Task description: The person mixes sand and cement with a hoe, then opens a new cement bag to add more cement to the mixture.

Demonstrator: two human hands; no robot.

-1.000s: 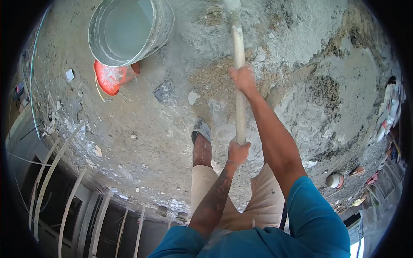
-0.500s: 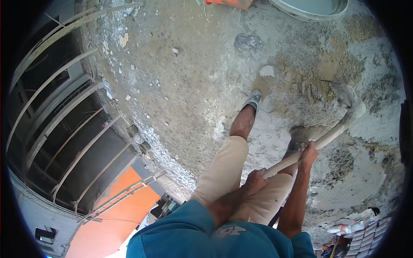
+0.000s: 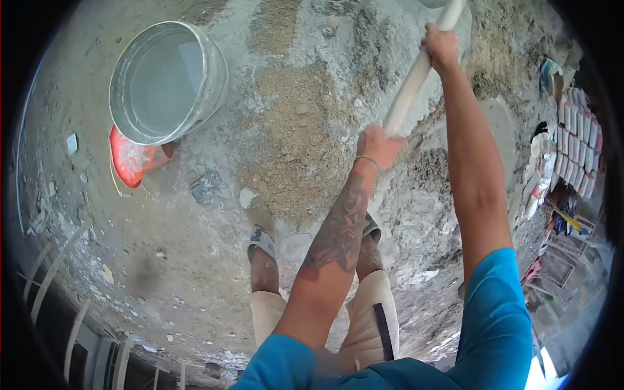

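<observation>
Both my hands grip the pale handle of a hoe [image 3: 416, 81], which slants up and to the right. My left hand [image 3: 380, 144], with a band at its wrist, is closed round the lower end of the handle. Farther up, my right hand [image 3: 442, 47] is wrapped round it, near the top of the view. The hoe's head lies mostly beyond the top edge, so its blade is hardly seen. Left of the handle, sandy material [image 3: 296, 143] is spread over the grey, mortar-smeared ground, in front of my feet.
A large bucket [image 3: 218, 81] of greyish liquid stands at upper left, against a red-orange container [image 3: 130, 156]. A dark crumpled piece [image 3: 209, 187] lies nearby. Stacked bags [image 3: 578, 140] are at the right edge. Pale poles [image 3: 75, 338] rise at lower left.
My view has swung right, bringing the whole bucket into sight. Both arms have stretched forward, and the hoe's head has moved from the mix to the top edge. Both hands keep their grip.
</observation>
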